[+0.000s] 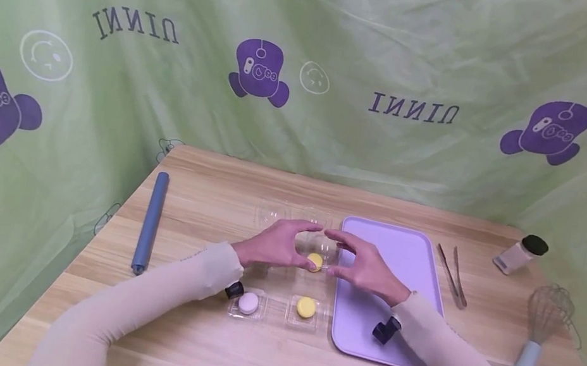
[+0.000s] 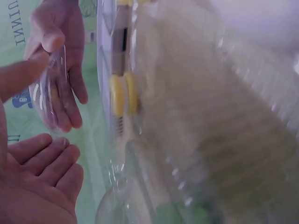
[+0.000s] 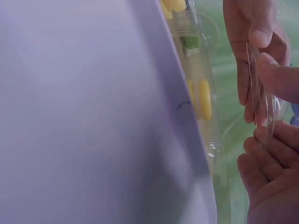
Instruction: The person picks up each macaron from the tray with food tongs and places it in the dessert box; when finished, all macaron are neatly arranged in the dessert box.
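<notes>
Head view first: both hands meet over the middle of the wooden counter (image 1: 187, 345), left hand (image 1: 273, 245) and right hand (image 1: 366, 268) pinching a clear plastic lid (image 1: 313, 240) between them, just above a yellow macaron (image 1: 315, 261). Nearer the body sit a lilac macaron (image 1: 248, 302) and another yellow one (image 1: 306, 307) in clear cups. A purple tray (image 1: 409, 252) lies just right of the hands, with tongs (image 1: 452, 275), a whisk (image 1: 541, 331) and a spice jar (image 1: 520, 254) further right, and a blue rolling pin (image 1: 151, 221) to the left.

Left wrist view: blurry, but the right hand (image 2: 58, 60) grips the lid (image 2: 49, 93) with thumb and fingers.

Right wrist view: the left hand (image 3: 252, 51) pinches the lid's edge (image 3: 261, 102) beside the tray (image 3: 93, 116).
</notes>
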A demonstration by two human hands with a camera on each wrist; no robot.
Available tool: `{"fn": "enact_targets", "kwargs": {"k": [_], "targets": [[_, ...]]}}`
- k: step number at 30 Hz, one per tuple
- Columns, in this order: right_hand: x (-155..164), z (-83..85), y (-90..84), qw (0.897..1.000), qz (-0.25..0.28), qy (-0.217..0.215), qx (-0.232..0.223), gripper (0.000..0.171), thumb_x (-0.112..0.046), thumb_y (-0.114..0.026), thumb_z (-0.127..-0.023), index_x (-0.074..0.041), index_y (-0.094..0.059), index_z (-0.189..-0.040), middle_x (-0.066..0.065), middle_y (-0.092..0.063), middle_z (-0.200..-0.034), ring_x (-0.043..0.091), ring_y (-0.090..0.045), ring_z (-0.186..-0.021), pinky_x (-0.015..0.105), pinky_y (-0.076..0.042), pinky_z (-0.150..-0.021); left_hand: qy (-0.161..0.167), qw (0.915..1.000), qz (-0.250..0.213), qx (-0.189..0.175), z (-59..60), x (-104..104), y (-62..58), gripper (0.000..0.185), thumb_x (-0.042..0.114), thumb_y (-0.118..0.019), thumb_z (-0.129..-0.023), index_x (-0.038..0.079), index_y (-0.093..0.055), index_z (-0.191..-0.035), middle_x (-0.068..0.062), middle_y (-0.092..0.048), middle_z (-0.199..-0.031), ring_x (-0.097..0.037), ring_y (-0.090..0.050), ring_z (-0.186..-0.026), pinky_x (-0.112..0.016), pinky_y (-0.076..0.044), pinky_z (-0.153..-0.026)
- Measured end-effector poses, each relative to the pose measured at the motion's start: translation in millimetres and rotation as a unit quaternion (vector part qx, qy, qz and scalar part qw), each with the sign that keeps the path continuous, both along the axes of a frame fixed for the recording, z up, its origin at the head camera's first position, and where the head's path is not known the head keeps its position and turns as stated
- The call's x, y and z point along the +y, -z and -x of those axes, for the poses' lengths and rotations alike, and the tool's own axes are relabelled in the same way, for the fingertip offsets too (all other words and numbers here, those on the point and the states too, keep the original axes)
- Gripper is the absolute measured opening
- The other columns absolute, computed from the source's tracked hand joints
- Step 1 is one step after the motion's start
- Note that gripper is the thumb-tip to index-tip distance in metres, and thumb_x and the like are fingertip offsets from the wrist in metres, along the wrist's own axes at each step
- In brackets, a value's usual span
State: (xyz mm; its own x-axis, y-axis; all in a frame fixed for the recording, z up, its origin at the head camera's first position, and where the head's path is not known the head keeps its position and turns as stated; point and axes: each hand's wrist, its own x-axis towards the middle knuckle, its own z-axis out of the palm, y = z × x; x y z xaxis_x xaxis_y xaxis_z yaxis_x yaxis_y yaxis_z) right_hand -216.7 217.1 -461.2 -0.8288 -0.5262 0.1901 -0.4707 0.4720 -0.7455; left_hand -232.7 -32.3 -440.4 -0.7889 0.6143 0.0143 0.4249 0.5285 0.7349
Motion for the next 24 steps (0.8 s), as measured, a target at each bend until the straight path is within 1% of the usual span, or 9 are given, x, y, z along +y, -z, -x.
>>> {"fn": "enact_targets", "kwargs": {"k": [2,5,6,9,12,13,17,21,24], "targets": [[-0.9,0.2,3.1,1.0,-0.014,0.0,0.011,0.078,-0.011,-0.088,-0.075,-0.008,-0.054,-0.145,0.011,-0.059,-0.148,0.034,-0.06,-0.131,0.048,-0.048,-0.115,-0.002,1.0,0.005,0.001,-0.9,0.6,2.2,0.089,0.031,-0.089,-0.076,0.013,-0.046,-0.152,-0.008,-0.05,-0.156,-0.03,-0.047,-0.145,-0.053,-0.037,-0.123],[-2.6,-0.3,7.1,0.999,-0.033,0.002,0.022,0.078,-0.013,-0.088,-0.074,-0.008,-0.054,-0.144,0.011,-0.06,-0.146,0.034,-0.061,-0.13,0.049,-0.049,-0.113,-0.002,0.9997,0.023,0.002,-1.7,0.6,5.4,0.085,0.031,-0.088,-0.077,0.017,-0.048,-0.151,-0.006,-0.052,-0.155,-0.028,-0.05,-0.143,-0.051,-0.04,-0.122],[-2.9,-0.4,8.8,0.999,-0.037,0.003,0.024,0.078,-0.014,-0.089,-0.074,-0.009,-0.055,-0.144,0.011,-0.061,-0.145,0.034,-0.061,-0.13,0.05,-0.05,-0.113,-0.001,0.9996,0.027,0.002,-1.9,0.4,6.2,0.084,0.031,-0.088,-0.077,0.018,-0.048,-0.151,-0.005,-0.052,-0.155,-0.026,-0.056,-0.137,-0.05,-0.04,-0.122],[-3.8,-0.9,13.7,0.998,-0.051,0.006,0.031,0.079,-0.017,-0.089,-0.074,-0.01,-0.054,-0.145,0.01,-0.061,-0.145,0.033,-0.061,-0.129,0.052,-0.05,-0.112,0.001,0.9992,0.039,0.005,-2.2,-0.6,9.1,0.083,0.033,-0.087,-0.078,0.02,-0.049,-0.15,-0.004,-0.053,-0.155,-0.024,-0.057,-0.136,-0.048,-0.041,-0.121],[-4.3,-1.4,17.8,0.997,-0.062,0.007,0.037,0.079,-0.018,-0.089,-0.074,-0.011,-0.054,-0.145,0.008,-0.061,-0.145,0.031,-0.06,-0.13,0.051,-0.049,-0.113,0.005,0.9988,0.048,0.005,-2.9,-1.2,11.4,0.082,0.034,-0.086,-0.078,0.019,-0.049,-0.15,-0.004,-0.053,-0.154,-0.024,-0.057,-0.135,-0.048,-0.042,-0.121],[-4.9,-1.9,18.1,0.997,-0.067,0.008,0.039,0.079,-0.019,-0.089,-0.074,-0.011,-0.054,-0.145,0.008,-0.061,-0.145,0.031,-0.06,-0.13,0.051,-0.05,-0.112,0.005,0.9986,0.052,0.006,-3.2,-1.2,12.0,0.081,0.033,-0.086,-0.079,0.019,-0.049,-0.15,-0.005,-0.053,-0.154,-0.026,-0.052,-0.141,-0.047,-0.042,-0.12],[-6.9,-4.0,17.4,0.996,-0.078,0.011,0.045,0.079,-0.022,-0.089,-0.074,-0.01,-0.054,-0.144,0.009,-0.062,-0.144,0.032,-0.06,-0.13,0.053,-0.05,-0.112,0.008,0.9977,0.065,0.015,-3.9,-0.1,11.5,0.079,0.031,-0.086,-0.079,0.018,-0.051,-0.149,-0.005,-0.055,-0.153,-0.027,-0.052,-0.141,-0.047,-0.043,-0.12],[-8.3,-4.8,16.6,0.995,-0.087,0.016,0.04,0.08,-0.023,-0.089,-0.074,-0.011,-0.054,-0.145,0.01,-0.061,-0.144,0.033,-0.06,-0.13,0.054,-0.049,-0.112,0.007,0.9967,0.079,0.017,-4.2,1.7,10.0,0.08,0.03,-0.086,-0.079,0.018,-0.05,-0.149,-0.005,-0.054,-0.153,-0.028,-0.052,-0.142,-0.048,-0.042,-0.12],[-9.3,-4.2,17.2,0.995,-0.093,0.021,0.036,0.081,-0.024,-0.089,-0.074,-0.011,-0.054,-0.145,0.011,-0.062,-0.144,0.033,-0.06,-0.13,0.053,-0.049,-0.113,0.005,0.9952,0.096,0.02,-3.8,2.8,10.1,0.081,0.031,-0.087,-0.079,0.019,-0.049,-0.149,-0.005,-0.054,-0.153,-0.026,-0.052,-0.141,-0.047,-0.042,-0.121]]}}
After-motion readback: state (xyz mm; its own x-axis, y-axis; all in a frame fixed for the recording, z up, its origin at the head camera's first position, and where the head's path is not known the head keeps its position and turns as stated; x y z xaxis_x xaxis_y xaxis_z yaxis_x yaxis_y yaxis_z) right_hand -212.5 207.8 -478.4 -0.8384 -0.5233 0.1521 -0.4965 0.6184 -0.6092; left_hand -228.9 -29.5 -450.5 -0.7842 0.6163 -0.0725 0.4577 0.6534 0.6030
